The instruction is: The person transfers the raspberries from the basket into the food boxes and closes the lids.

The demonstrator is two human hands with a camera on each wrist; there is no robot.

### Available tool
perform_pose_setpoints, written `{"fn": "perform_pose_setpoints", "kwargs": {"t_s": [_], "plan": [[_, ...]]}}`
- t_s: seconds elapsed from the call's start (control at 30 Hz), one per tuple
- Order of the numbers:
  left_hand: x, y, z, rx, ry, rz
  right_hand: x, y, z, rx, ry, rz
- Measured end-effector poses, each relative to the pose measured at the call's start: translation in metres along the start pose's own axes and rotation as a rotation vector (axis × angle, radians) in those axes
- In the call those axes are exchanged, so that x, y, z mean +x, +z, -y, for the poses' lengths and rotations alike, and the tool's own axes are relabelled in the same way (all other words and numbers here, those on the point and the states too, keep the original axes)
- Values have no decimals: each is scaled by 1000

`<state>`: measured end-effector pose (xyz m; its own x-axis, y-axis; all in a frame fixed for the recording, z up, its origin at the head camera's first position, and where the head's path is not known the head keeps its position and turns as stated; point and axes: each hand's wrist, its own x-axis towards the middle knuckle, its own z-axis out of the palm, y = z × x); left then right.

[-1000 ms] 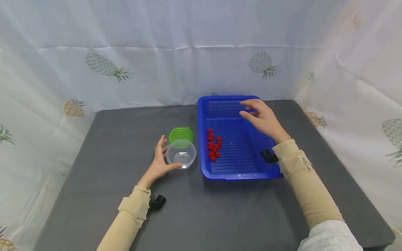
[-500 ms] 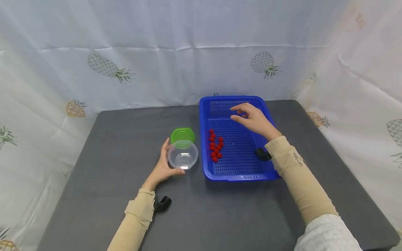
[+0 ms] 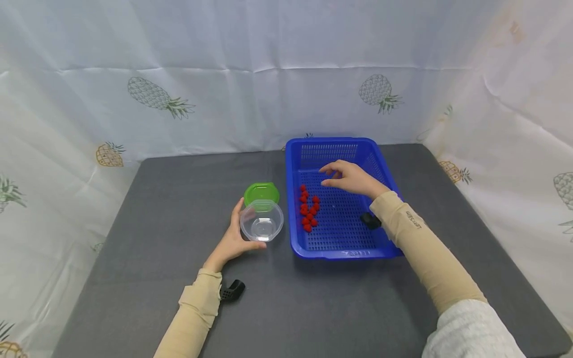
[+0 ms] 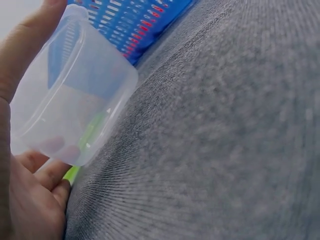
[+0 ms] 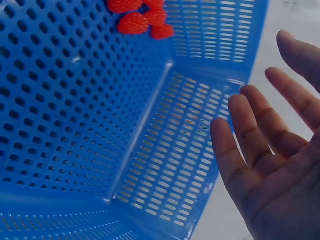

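Note:
My left hand (image 3: 234, 239) curls round the left side of a clear plastic bowl (image 3: 269, 231), thumb along its near side and fingers at its far left. The left wrist view shows the bowl (image 4: 87, 65) standing on the grey tabletop, fingertips visible through its wall. Behind the bowl lies a green lid (image 3: 261, 190), partly covered by it in the head view. My right hand (image 3: 351, 178) hovers over the blue basket (image 3: 346, 253), fingers loosely bent and holding nothing. Small bumpy red berries (image 3: 310, 217), raspberry-like, lie along the basket's left side; several also show in the right wrist view (image 5: 133, 23).
The grey table (image 3: 179, 194) reaches back to a white curtain (image 3: 250, 99) with pineapple prints. The basket's raised, slotted walls stand between the bowl and the berries. Black wrist cameras (image 3: 234, 290) jut out from both sleeves.
My right hand has moved left and toward me over the basket, and lower in the head view. The left hand stays at the bowl, and the view has shifted slightly.

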<state>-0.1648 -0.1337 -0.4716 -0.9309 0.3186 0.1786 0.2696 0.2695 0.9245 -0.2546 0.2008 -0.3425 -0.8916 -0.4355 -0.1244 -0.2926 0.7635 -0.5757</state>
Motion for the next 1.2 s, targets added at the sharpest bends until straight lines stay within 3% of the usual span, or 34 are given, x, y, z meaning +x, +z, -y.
{"fn": "perform_pose_setpoints", "kwargs": {"t_s": [0.47, 0.57, 0.8, 1.03, 1.2], "plan": [[1, 6, 3, 17, -50, -29, 19, 18, -10, -101, -59, 203], [1, 6, 0, 12, -31, -22, 21, 21, -14, -70, -42, 212], [-3, 3, -35, -20, -35, 17, 30, 25, -23, 32, 30, 197], [-1, 4, -35, -26, -28, 21, 38, 39, -33, -50, 38, 245], [-2, 5, -34, -39, -29, 24, 38, 43, -41, -33, 41, 261]]}}
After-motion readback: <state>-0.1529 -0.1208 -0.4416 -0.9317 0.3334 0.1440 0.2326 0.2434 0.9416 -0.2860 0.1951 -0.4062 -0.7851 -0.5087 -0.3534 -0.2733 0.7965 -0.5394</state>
